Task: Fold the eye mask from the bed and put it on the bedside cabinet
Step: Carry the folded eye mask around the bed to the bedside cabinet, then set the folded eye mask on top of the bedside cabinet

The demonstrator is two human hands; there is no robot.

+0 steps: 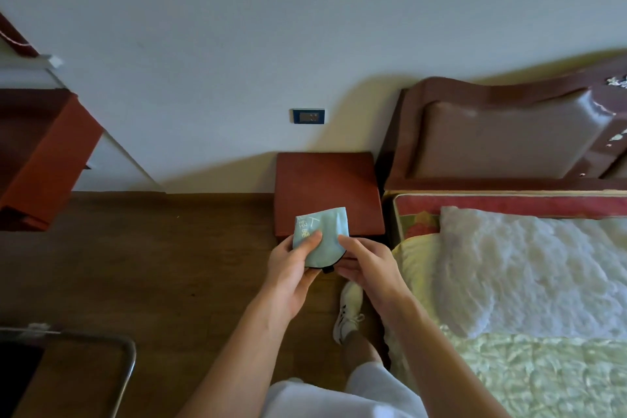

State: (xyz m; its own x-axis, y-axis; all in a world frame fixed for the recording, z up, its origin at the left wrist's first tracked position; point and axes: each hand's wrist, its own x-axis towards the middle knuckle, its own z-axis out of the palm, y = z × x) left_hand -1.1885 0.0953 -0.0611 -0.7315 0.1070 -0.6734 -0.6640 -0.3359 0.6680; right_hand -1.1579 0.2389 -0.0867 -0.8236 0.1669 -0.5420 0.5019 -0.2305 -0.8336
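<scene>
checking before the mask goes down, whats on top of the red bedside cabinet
The red wooden bedside cabinet shows a bare top. Its near front edge is covered by the folded light blue eye mask, held by the left hand with the right hand touching it.

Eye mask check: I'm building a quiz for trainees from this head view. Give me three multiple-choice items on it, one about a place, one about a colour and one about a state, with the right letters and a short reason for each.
1. Where is the eye mask?
A. in the hands, in front of the bedside cabinet
B. lying on the pillow
C. on the floor

2. What colour is the mask's outer fabric?
A. red
B. light blue-green
C. yellow

3. What state is the mask in?
A. spread flat at full length
B. rolled into a tube
C. folded over

Answers:
1 A: the left hand pinches it, the right hand is beside it, and the cabinet top is bare.
2 B: pale blue-green cloth with white print and a dark edge.
3 C: it shows as a compact folded piece.
</scene>
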